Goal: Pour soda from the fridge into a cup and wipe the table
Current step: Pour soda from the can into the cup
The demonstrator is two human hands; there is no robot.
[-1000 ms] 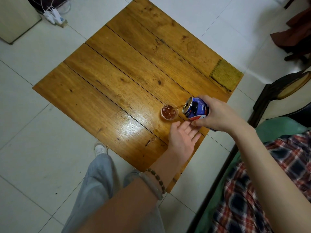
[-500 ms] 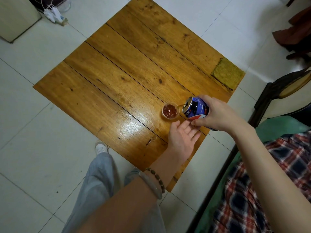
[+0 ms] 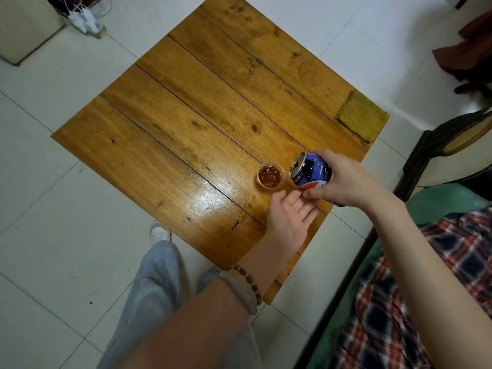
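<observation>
A small clear cup full of brown soda stands on the wooden table near its right front edge. Just right of it my right hand grips a blue soda can, tilted with its opening toward the cup; no stream shows between them. My left hand lies flat and open on the table below the cup, its fingers under the can. A yellow-green cloth lies on the table's right corner.
White tiled floor surrounds the table. A dark wooden chair stands to the right, above a green seat and a plaid cloth. A power strip with cables lies at the far left beside a beige cabinet.
The thin stream from the can into the cup has stopped, and the can has tipped back a little. The left hand has stayed in place.
</observation>
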